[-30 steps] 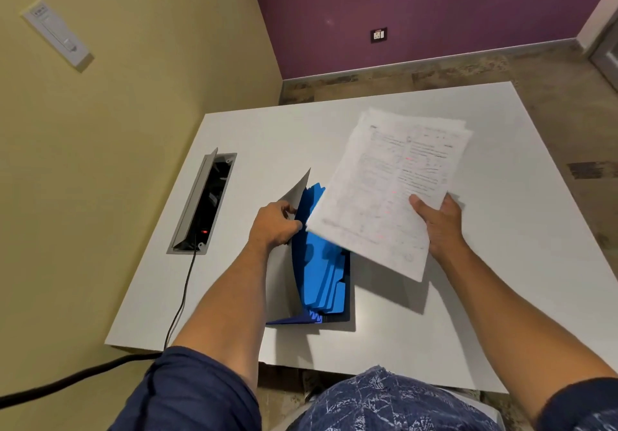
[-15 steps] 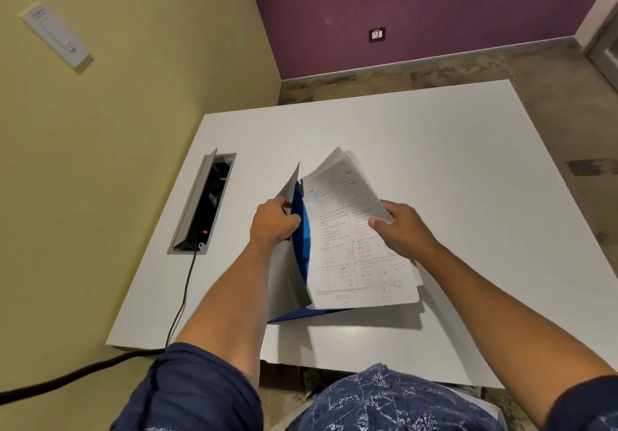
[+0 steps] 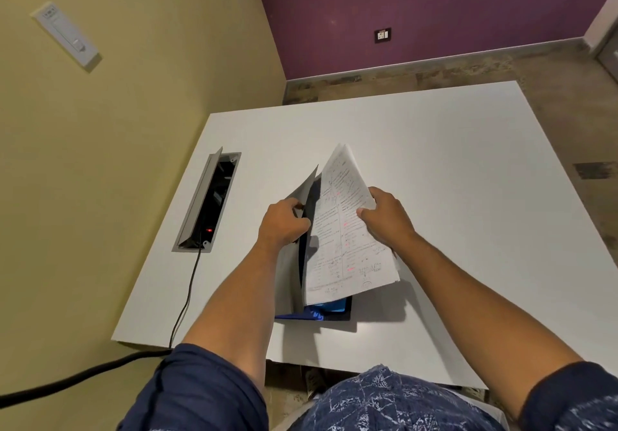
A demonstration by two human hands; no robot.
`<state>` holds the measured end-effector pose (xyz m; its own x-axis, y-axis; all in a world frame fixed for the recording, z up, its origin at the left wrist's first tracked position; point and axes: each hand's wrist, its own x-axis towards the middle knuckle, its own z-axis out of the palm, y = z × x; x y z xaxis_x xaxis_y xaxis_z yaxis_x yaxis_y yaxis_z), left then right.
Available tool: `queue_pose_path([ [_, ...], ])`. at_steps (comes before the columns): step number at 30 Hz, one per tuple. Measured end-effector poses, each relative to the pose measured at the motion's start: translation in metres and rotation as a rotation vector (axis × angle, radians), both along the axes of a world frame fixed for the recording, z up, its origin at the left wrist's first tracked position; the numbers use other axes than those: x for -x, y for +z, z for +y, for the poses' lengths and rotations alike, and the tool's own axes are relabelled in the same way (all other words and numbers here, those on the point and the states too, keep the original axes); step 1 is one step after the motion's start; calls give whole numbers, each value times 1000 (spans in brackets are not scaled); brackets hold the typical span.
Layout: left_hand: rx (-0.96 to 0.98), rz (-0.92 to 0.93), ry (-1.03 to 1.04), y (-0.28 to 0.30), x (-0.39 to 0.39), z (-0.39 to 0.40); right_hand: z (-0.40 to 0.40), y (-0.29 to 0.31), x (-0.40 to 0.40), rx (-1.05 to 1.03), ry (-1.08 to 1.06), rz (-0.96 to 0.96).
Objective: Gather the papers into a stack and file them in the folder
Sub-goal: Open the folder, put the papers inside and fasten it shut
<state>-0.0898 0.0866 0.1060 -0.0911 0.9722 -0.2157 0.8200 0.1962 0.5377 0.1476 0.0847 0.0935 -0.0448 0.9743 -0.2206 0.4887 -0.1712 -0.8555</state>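
Papers [image 3: 344, 240] now tipped into folder [image 3: 329, 313], gripped by right hand [image 3: 384, 219].

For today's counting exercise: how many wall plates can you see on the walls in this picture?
2. A white plate on the yellow wall at upper left; a small dark plate low on the purple wall. Others may lie outside the view.

The papers [image 3: 347, 240] carry printed lines with red marks, too small and blurred to read.

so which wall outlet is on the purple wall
The small dark outlet, low near the floor. The long white switch panel sits on the yellow wall.
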Motion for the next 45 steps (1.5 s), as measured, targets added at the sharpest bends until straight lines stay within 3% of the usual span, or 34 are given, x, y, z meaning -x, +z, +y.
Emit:
queue_pose_path([
  [9,11,-45,26,1,-3,3,-9,-2,32,23,-35,-43],
  [14,-1,-65,33,-5,-10,8,-6,-9,46,187,229,25],
  [17,-1,-55,19,-8,-16,9,-4,-19,56,283,125,90],
  [24,6,-159,72,-13,-11,8,-19,-43,53,137,16,144],
  [30,68,-190,32,-13,-12,5,-10,-48,49,108,114,-25],
  [35,56,-188,19,-15,-14,4,-10,-58,40,84,-23,27],
  [38,61,-159,27,-17,-18,2,-11,-63,37,85,53,22],
  [41,50,-162,19,-15,-25,-1,-15,-65,29,8,111,-113],
  [45,52,-134,40,-14,-36,-4,-36,-77,4,-105,-142,-381],
])
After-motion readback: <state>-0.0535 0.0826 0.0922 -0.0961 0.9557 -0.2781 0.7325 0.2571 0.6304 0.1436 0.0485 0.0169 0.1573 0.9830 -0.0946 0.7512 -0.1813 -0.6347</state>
